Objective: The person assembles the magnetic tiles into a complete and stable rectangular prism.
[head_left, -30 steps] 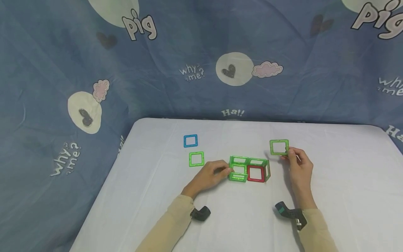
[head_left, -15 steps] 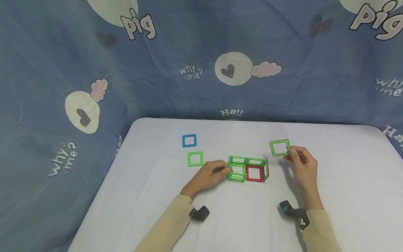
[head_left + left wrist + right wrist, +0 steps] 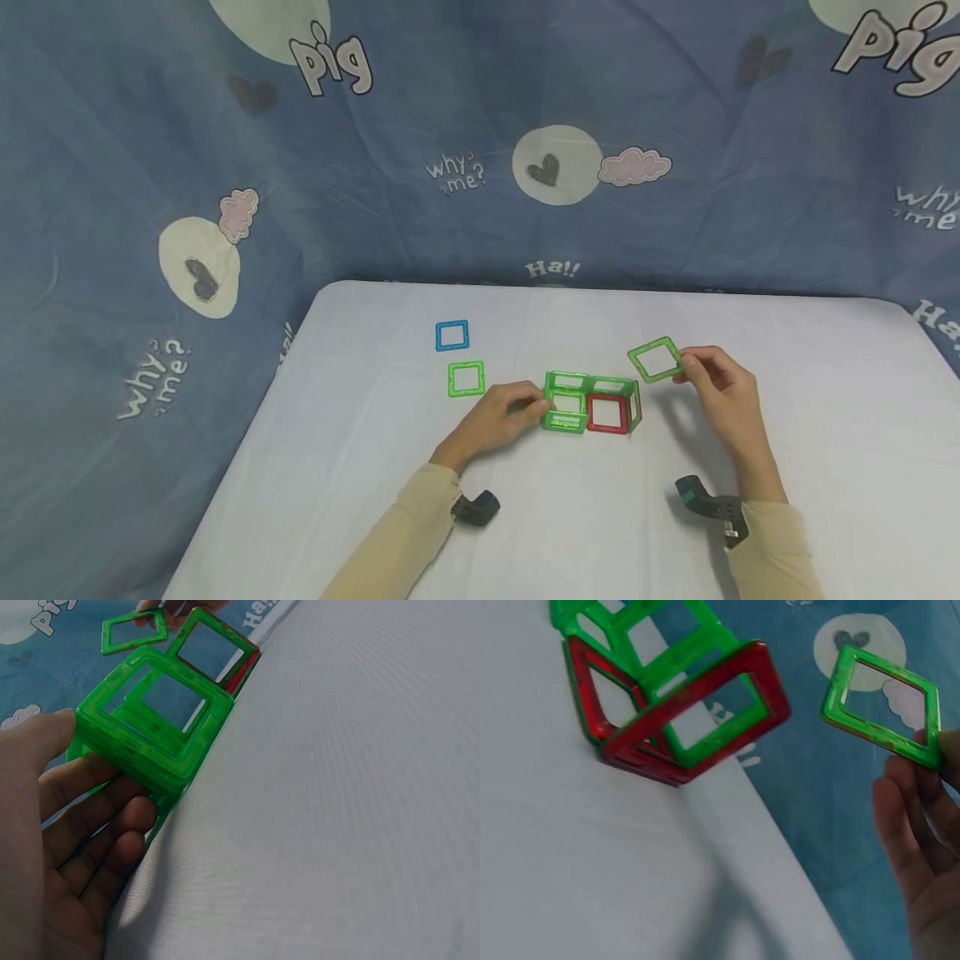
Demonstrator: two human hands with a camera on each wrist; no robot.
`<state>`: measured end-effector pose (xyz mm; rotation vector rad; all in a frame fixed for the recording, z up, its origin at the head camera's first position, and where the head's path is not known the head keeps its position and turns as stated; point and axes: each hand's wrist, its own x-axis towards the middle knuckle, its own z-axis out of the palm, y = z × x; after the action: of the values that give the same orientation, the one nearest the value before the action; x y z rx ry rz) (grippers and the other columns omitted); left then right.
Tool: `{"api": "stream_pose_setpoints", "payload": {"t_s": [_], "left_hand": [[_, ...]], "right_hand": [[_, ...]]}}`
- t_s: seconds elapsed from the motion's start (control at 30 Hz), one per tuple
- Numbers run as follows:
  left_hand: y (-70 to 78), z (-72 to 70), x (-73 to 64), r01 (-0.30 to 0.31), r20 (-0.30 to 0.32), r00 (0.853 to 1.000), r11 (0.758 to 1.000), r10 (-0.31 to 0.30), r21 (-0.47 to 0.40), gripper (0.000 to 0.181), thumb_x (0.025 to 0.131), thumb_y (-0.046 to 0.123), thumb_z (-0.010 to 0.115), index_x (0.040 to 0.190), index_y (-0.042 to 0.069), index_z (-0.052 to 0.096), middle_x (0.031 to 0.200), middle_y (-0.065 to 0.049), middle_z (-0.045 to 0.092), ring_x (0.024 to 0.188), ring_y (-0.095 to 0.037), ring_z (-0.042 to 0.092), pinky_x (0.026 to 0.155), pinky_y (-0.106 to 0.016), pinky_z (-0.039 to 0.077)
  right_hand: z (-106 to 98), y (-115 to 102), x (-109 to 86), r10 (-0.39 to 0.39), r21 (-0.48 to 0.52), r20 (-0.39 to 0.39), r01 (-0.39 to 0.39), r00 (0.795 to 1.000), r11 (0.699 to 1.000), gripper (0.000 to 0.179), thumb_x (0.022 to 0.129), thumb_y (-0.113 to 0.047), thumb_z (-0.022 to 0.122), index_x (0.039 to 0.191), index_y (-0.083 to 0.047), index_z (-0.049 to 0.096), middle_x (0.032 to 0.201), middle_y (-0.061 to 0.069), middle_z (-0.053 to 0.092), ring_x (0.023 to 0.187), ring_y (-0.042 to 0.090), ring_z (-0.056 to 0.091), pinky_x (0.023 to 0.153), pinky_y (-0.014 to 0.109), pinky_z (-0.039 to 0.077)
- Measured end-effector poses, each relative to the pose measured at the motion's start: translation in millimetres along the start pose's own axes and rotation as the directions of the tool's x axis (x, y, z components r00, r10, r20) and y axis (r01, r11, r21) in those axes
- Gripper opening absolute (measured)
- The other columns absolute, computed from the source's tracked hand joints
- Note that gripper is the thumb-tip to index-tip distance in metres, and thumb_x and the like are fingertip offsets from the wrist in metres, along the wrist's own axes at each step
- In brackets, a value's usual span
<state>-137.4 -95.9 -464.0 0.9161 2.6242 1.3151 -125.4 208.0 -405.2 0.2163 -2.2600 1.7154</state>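
In the head view, a small open structure of magnetic tiles (image 3: 566,414) stands mid-table, its frames mostly green with a red square tile (image 3: 607,431) at the front right. My left hand (image 3: 498,421) grips the structure's left end; the left wrist view has the thumb at the top of the green end tile (image 3: 139,754) and the fingers curled below it. Beyond the structure's right end, my right hand (image 3: 727,400) pinches a green square magnetic tile (image 3: 639,364) by one corner. That tile is raised and tilted, apart from the structure, as the right wrist view confirms.
A blue square tile (image 3: 452,348) and a green square tile (image 3: 467,364) lie flat, left of the structure. The table (image 3: 600,533) has a white cover, and a blue printed cloth (image 3: 420,233) hangs behind it. Each wrist wears a black camera mount (image 3: 480,508).
The green tile in my right hand has turned and tilted, its free side swinging left toward the structure, while the hand shifted slightly right. My left hand stays on the structure.
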Motion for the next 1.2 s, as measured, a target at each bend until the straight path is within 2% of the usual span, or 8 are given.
{"api": "stream_pose_setpoints", "payload": {"t_s": [0.27,0.43,0.5,0.67,0.9,1.03,1.2], "left_hand": [[1.4,-0.7,-0.1,0.027,0.006,1.000,1.000,-0.027,-0.003,0.023,0.088,0.048,0.044,0.094,0.032,0.060,0.090,0.019,0.059,0.087,0.002,0.053,0.085,-0.022,0.045],[1.8,-0.9,-0.1,0.024,0.007,1.000,1.000,-0.024,0.001,0.023,0.088,0.048,0.044,0.094,0.033,0.060,0.090,0.019,0.059,0.087,0.002,0.053,0.085,-0.021,0.045],[2.0,-1.1,-0.3,0.020,0.006,1.000,1.000,-0.020,0.002,0.023,0.088,0.048,0.044,0.094,0.033,0.060,0.090,0.019,0.059,0.087,0.002,0.053,0.085,-0.021,0.045],[2.0,-1.5,-0.4,0.008,0.007,1.000,1.000,-0.008,0.002,0.021,0.088,0.046,0.045,0.094,0.032,0.060,0.090,0.019,0.059,0.087,0.002,0.053,0.086,-0.021,0.045],[1.4,-1.5,-0.2,-0.001,0.010,1.000,1.000,0.001,0.001,0.021,0.088,0.046,0.045,0.094,0.031,0.060,0.090,0.018,0.059,0.087,0.001,0.053,0.086,-0.021,0.044],[1.3,-1.2,-0.1,-0.002,0.008,1.000,1.000,0.002,0.002,0.022,0.088,0.046,0.045,0.094,0.031,0.060,0.089,0.017,0.059,0.086,0.001,0.053,0.084,-0.021,0.045],[0.9,-0.4,0.2,-0.005,0.005,1.000,1.000,0.005,0.002,0.022,0.089,0.043,0.046,0.094,0.028,0.061,0.089,0.015,0.060,0.085,0.000,0.053,0.083,-0.021,0.045]], "right_hand": [[-4,-16,-1.1,-0.033,-0.118,0.130,0.049,0.991,0.992,0.015,0.088,-0.008,0.052,0.098,0.000,0.060,0.084,-0.015,0.059,0.076,0.012,0.058,0.069,0.010,0.045],[-4,-21,-2.4,-0.032,-0.159,0.198,0.064,0.980,0.985,0.013,0.088,-0.008,0.053,0.098,-0.003,0.060,0.086,0.004,0.061,0.078,0.011,0.056,0.069,0.009,0.044],[-4,-22,-2.7,-0.035,-0.183,0.213,0.075,0.976,0.980,0.013,0.088,-0.009,0.053,0.098,-0.005,0.060,0.086,0.005,0.061,0.078,0.010,0.057,0.069,0.010,0.044],[-5,-15,-1.8,-0.053,-0.205,0.243,0.104,0.969,0.973,0.013,0.088,-0.010,0.053,0.099,-0.010,0.061,0.089,-0.002,0.062,0.082,0.008,0.059,0.072,0.011,0.045],[-5,-1,1.3,-0.085,-0.193,0.290,0.145,0.953,0.970,0.013,0.087,-0.012,0.055,0.097,-0.018,0.062,0.094,-0.001,0.062,0.091,0.002,0.055,0.083,0.009,0.040],[-5,-3,1.3,-0.071,-0.193,0.315,0.137,0.946,0.972,0.012,0.087,-0.016,0.056,0.095,-0.021,0.063,0.094,-0.007,0.062,0.090,0.002,0.054,0.078,0.011,0.042],[-6,-6,0.1,-0.060,-0.212,0.334,0.137,0.941,0.968,0.012,0.086,-0.018,0.057,0.095,-0.023,0.063,0.091,-0.006,0.062,0.083,0.003,0.052,0.070,0.015,0.042]]}}
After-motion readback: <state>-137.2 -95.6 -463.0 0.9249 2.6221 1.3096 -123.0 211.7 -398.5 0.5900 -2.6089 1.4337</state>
